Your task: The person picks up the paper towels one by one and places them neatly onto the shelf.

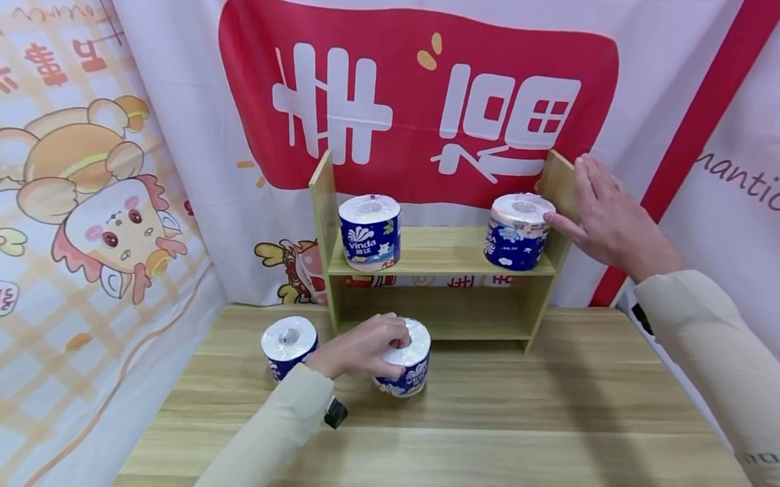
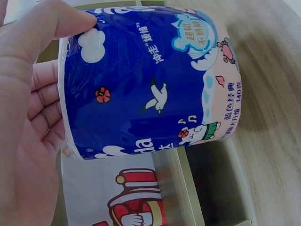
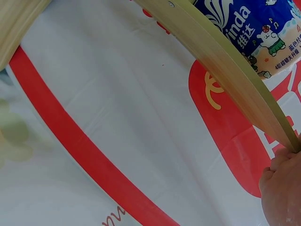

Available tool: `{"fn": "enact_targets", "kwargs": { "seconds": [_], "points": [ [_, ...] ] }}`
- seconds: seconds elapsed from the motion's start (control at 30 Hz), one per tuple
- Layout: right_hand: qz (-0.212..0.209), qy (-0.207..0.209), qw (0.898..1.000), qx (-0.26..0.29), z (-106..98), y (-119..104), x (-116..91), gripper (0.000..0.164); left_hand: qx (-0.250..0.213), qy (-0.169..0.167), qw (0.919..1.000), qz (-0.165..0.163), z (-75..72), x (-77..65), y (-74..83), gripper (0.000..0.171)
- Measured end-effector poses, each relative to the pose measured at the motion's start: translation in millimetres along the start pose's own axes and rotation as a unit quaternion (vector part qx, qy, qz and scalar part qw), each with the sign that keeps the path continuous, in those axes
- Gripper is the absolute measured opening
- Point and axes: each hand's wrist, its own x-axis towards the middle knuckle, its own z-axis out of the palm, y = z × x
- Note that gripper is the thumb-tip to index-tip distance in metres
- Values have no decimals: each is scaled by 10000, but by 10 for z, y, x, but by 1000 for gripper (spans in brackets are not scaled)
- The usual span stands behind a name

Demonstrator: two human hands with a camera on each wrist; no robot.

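My left hand (image 1: 367, 345) grips a blue-wrapped toilet roll (image 1: 407, 379) by its top, in front of the wooden shelf (image 1: 439, 250). In the left wrist view the thumb lies on the wrapper of that roll (image 2: 136, 84), the other fingers being partly hidden behind its white end. Whether its base touches the table cannot be told. My right hand (image 1: 610, 213) is at the shelf's right side panel (image 3: 235, 75), fingers straight, thumb stretched toward the roll (image 1: 517, 243) on the upper board. Another roll (image 1: 371, 237) stands at that board's left end.
One more toilet roll (image 1: 288, 344) stands on the wooden table (image 1: 506, 443), left of the shelf and partly behind my left wrist. Printed cloth (image 1: 415, 88) hangs behind the shelf, with a patterned sheet (image 1: 68, 290) on the left.
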Motion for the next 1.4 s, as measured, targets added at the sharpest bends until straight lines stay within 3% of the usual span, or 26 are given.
{"fn": "enact_targets", "kwargs": {
  "seconds": [0.43, 0.8, 1.13, 1.4],
  "points": [
    [6, 0, 10000, -69, -17, -10, 18, 104, 217, 220, 9994, 133, -35, 140, -82, 28],
    [12, -12, 10000, -83, 3, -8, 15, 103, -19, 35, 9999, -154, -106, 196, -46, 27],
    [62, -61, 9999, -88, 5, -1, 9, 104, 131, 88, 9999, -24, -168, 264, -23, 26],
    [76, -44, 9999, -115, 9, -14, 10, 104, 126, 39, 9998, -160, -220, 304, -22, 26]
  ]
}}
